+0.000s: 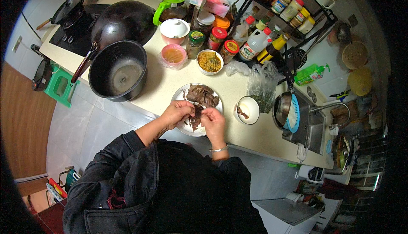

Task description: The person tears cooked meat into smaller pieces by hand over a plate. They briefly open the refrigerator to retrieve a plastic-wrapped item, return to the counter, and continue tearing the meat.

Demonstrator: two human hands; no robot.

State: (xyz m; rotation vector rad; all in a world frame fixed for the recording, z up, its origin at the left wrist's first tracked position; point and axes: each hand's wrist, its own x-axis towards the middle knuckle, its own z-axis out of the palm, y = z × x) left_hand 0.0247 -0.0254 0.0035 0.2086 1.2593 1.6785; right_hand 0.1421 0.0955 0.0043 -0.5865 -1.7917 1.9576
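Observation:
A white plate [174, 97] lies before me near the counter's front edge. On its far half rests a large lump of dark cooked meat [204, 95]. My left hand [178, 114] pinches a smaller, frayed piece of meat [195, 118] over the near half. From the other side my right hand [214, 126], with a bracelet on the wrist, grips the same piece between thumb and fingers. The fingertips partly cover it. Right of the plate stands a white bowl [251, 108] with a few dark meat shreds [243, 113] inside.
A deep black pot [118, 71] is to the left, near an upturned wok [124, 22]. Behind the plate are a bowl of yellowish food [209, 62], a pink bowl [173, 55] and several jars. A plastic bag [263, 82] and a sink [310, 135] are to the right.

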